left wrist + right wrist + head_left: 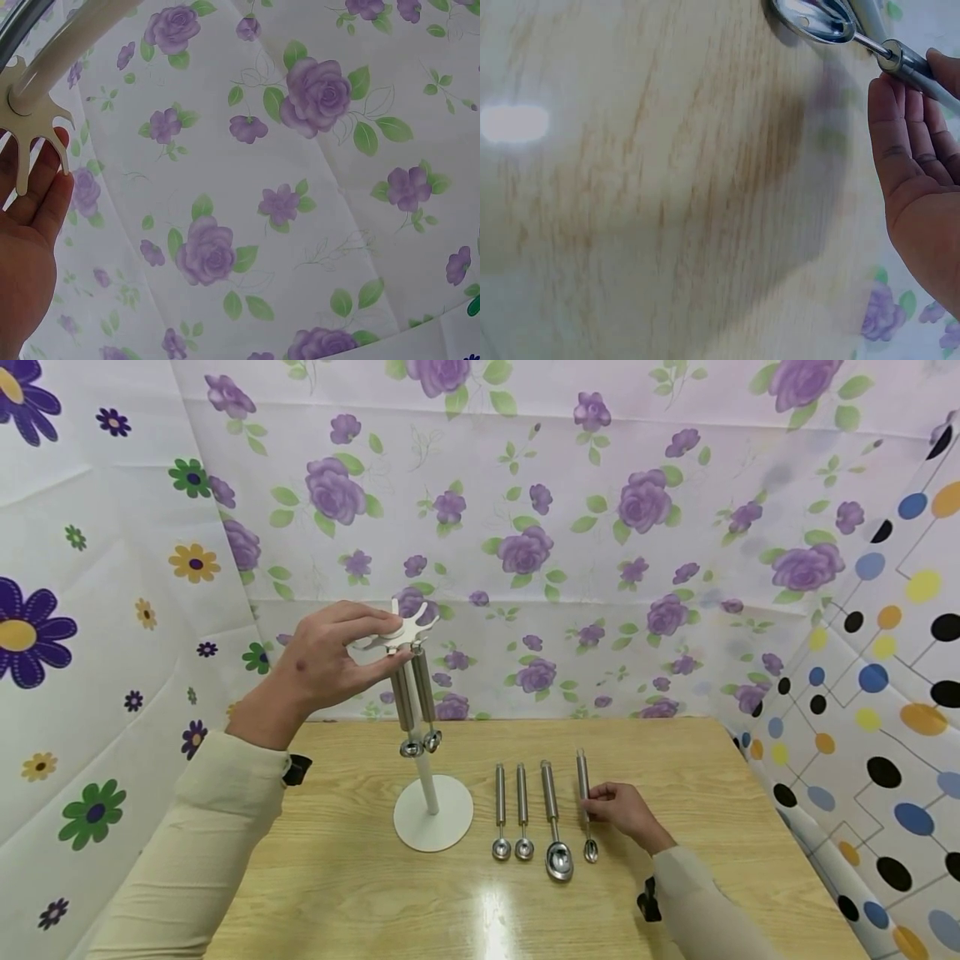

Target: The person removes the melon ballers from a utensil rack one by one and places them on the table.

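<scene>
At the left in the head view, my left hand (333,652) grips the hooked top (408,633) of a white utensil stand, fingers above and thumb below. From its hooks hang two metal-handled melon ballers (403,697). The left wrist view shows the pronged top (30,124) against my left hand (26,255). On the table, my right hand (626,810) pinches the handle of an oval-headed melon baller (584,781), the rightmost in a row. Seen from the right wrist, thumb and fingertips of my right hand (922,150) hold its steel handle (907,64).
Left of the held one lie a larger scoop (558,852) and two small round melon ballers (501,818), (522,818), handles pointing away. The stand's round white base (433,835) rests on the wooden table (360,893). Flower-printed cloth (480,527) hangs behind; dotted cloth (877,760) hangs at right.
</scene>
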### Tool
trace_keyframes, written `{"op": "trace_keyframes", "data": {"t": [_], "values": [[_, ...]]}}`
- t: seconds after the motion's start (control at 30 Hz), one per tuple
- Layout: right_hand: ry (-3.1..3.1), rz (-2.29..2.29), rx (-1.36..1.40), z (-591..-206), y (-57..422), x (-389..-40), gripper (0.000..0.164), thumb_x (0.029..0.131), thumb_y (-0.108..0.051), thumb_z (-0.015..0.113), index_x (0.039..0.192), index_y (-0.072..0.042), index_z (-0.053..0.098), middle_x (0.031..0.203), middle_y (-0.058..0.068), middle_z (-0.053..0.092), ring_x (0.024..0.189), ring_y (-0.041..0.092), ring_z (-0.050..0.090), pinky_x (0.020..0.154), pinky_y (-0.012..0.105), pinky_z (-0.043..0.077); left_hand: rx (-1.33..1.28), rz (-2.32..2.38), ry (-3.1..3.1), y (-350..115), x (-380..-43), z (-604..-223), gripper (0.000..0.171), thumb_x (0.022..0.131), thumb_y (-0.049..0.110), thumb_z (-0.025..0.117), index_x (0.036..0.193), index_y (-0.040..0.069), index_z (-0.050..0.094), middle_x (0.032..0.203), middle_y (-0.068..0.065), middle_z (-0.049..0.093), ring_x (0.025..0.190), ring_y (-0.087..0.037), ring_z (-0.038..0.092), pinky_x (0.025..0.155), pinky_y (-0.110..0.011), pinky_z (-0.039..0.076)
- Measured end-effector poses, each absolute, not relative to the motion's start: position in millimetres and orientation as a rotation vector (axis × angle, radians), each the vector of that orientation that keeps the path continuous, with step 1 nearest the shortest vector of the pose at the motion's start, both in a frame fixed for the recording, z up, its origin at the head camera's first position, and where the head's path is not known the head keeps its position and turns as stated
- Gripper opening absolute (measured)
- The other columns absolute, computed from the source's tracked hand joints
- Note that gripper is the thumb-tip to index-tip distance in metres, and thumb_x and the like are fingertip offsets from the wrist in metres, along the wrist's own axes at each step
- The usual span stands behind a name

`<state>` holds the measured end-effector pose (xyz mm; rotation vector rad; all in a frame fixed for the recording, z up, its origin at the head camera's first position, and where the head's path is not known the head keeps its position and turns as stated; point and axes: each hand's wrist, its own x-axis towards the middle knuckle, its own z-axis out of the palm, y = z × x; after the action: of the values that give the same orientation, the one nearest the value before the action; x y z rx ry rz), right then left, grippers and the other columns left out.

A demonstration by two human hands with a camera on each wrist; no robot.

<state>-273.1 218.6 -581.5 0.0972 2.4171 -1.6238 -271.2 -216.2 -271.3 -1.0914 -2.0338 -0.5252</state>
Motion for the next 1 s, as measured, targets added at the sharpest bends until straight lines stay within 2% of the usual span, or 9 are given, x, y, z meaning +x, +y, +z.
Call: {"op": "trace_keyframes", "data": {"t": [0.2,0.37,0.43,0.57,0.63,0.77,0.83,1.0], "values": [[2.459,-1.585,0.131,-588.4,219.7,-276.7,0.024,0.09,-0.014,0.076,0.102,0.005,0.067,0.089,0.009,0.069,0.08,0.02,0.068,0.075,0.037,0.058,-1.101,-0.513,-2.018,-216.3,-271.4,-272.2,0.062,0.096,0.057,0.055,0.11,0.0,0.075,0.104,-0.018,0.073,0.098,-0.037,0.067,0.085,-0.055,0.054],[2.47,-1.562,0.15,-591.7,218.3,-278.4,0.021,0.089,-0.016,0.077,0.098,0.002,0.07,0.087,0.008,0.07,0.078,0.019,0.067,0.071,0.035,0.057,-1.105,-0.525,-2.032,-217.4,-271.2,-272.0,0.042,0.089,0.035,0.077,0.112,0.0,0.075,0.105,-0.017,0.073,0.1,-0.036,0.067,0.086,-0.054,0.053],[2.463,-1.557,0.141,-592.0,217.5,-278.1,0.021,0.09,-0.015,0.076,0.098,0.003,0.07,0.088,0.009,0.07,0.078,0.019,0.067,0.071,0.035,0.057,-1.103,-0.532,-2.039,-217.4,-270.8,-271.7,0.039,0.086,0.029,0.079,0.111,0.0,0.075,0.106,-0.016,0.073,0.1,-0.035,0.067,0.087,-0.053,0.053],[2.467,-1.538,0.157,-590.9,215.7,-278.2,0.019,0.091,-0.014,0.075,0.097,0.003,0.072,0.088,0.009,0.07,0.077,0.019,0.068,0.07,0.034,0.058,-1.104,-0.531,-2.044,-217.4,-270.7,-271.4,0.048,0.093,0.044,0.069,0.111,0.0,0.075,0.106,-0.016,0.073,0.1,-0.034,0.067,0.087,-0.052,0.054],[2.487,-1.512,0.164,-589.9,215.0,-279.1,0.019,0.09,-0.014,0.075,0.097,0.003,0.072,0.087,0.008,0.07,0.075,0.018,0.068,0.069,0.035,0.058,-1.106,-0.531,-2.043,-217.4,-270.8,-271.3,0.049,0.094,0.046,0.067,0.11,0.0,0.075,0.106,-0.016,0.073,0.1,-0.034,0.067,0.087,-0.052,0.054],[2.502,-1.469,0.168,-587.1,214.2,-281.0,0.02,0.09,-0.014,0.075,0.098,0.004,0.073,0.087,0.009,0.071,0.074,0.019,0.068,0.068,0.036,0.058,-1.101,-0.525,-2.046,-217.2,-270.0,-270.4,0.038,0.084,0.027,0.08,0.11,0.0,0.075,0.106,-0.016,0.073,0.101,-0.034,0.067,0.087,-0.052,0.054],[2.485,-1.464,0.181,-585.4,213.8,-281.3,0.02,0.09,-0.014,0.075,0.098,0.004,0.073,0.088,0.01,0.071,0.075,0.019,0.068,0.069,0.036,0.059,-1.095,-0.52,-2.052,-217.2,-269.4,-270.1,0.038,0.079,0.02,0.083,0.11,0.0,0.075,0.106,-0.016,0.073,0.101,-0.034,0.067,0.087,-0.052,0.054],[2.478,-1.444,0.203,-581.5,211.3,-281.2,0.017,0.09,-0.013,0.075,0.093,0.004,0.073,0.084,0.01,0.071,0.072,0.019,0.068,0.068,0.036,0.059,-1.086,-0.522,-2.062,-217.4,-268.4,-270.3,0.039,0.076,0.016,0.086,0.11,0.0,0.076,0.106,-0.016,0.073,0.101,-0.034,0.067,0.087,-0.052,0.054]]}}
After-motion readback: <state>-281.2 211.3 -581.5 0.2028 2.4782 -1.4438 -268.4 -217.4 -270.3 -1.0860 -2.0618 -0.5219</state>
